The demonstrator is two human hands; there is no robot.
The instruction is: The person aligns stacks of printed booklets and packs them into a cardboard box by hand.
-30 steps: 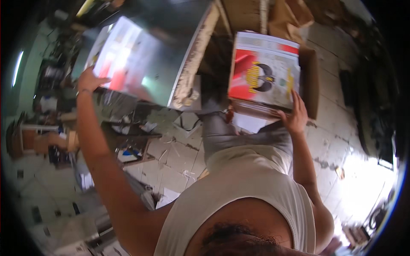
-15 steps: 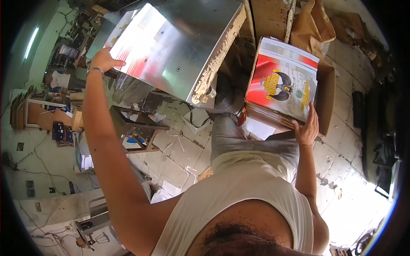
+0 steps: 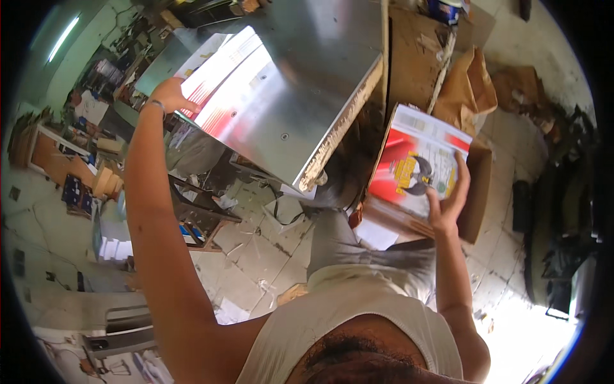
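Right hand shifted up one booklet stack, grip spread; left hand (grip unclear) touches one pile.

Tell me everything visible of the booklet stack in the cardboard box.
The booklet stack lies cover up in the left part of an open cardboard box. The top cover, apparently paper, is red at left and pale at right, with yellow lettering and a dark curved emblem, all blurred. Pale and red strips beyond its far edge suggest overlapping copies. The right hand, thumb and fingers apart, lies over its right side, apparently touching it.
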